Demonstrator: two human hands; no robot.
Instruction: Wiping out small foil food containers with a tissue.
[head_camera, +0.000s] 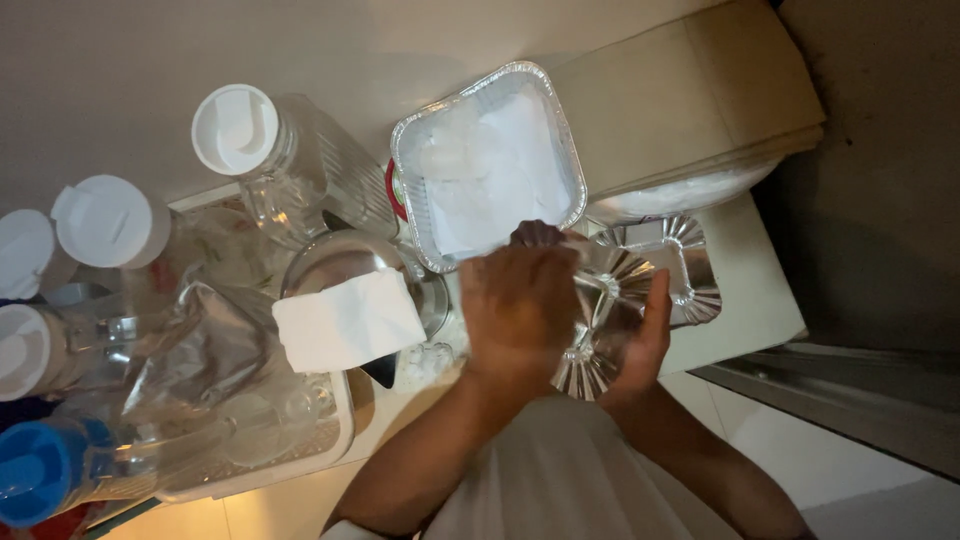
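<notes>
Your left hand (520, 305) and right hand (640, 335) both hold a shiny, crinkle-edged square foil tray (600, 300), fingers wrapped round its rims, held above the bench's near edge. It looks empty, pleated and reflective. Just beyond it, another foil tray (487, 160) holds white sheets.

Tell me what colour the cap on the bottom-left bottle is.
Blue; the bottle cap shows clearly in the head view.

This looked like a home kitchen: a crowded worktop (740, 290) carried clear plastic jugs (290, 165) with white lids, foil food trays (487, 160) and a white dish rack (300, 450).
</notes>
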